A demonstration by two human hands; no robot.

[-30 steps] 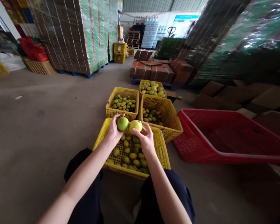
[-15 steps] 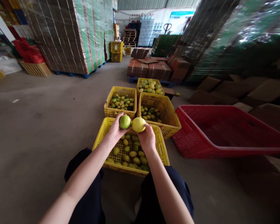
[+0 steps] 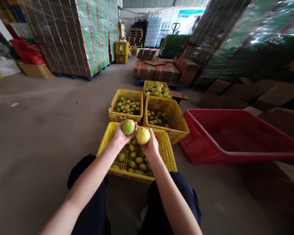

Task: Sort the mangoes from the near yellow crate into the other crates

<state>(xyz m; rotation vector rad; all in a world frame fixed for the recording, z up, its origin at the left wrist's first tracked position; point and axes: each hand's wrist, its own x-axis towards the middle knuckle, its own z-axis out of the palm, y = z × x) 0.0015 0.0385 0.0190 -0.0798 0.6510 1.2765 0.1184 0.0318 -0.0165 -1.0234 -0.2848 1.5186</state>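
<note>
A green lemon with a yellowish top rests in my left hand, whose fingers curl beneath it. My right hand grips a pale yellow lemon, its stem end turned upward. Both hands are side by side above the nearest yellow crate, between my knees. Loose green and yellow lemons lie over that crate's perforated bottom; my arms cover part of them.
Beyond stand a left yellow crate, a right yellow crate and a farther yellow crate, all holding lemons. A large red crate sits to the right. Flattened cartons and wrapped pallet stacks are behind.
Both lemons have been turned in my hands, showing different sides. My left hand has shifted slightly left and opened more under its lemon; the right has lowered a little.
</note>
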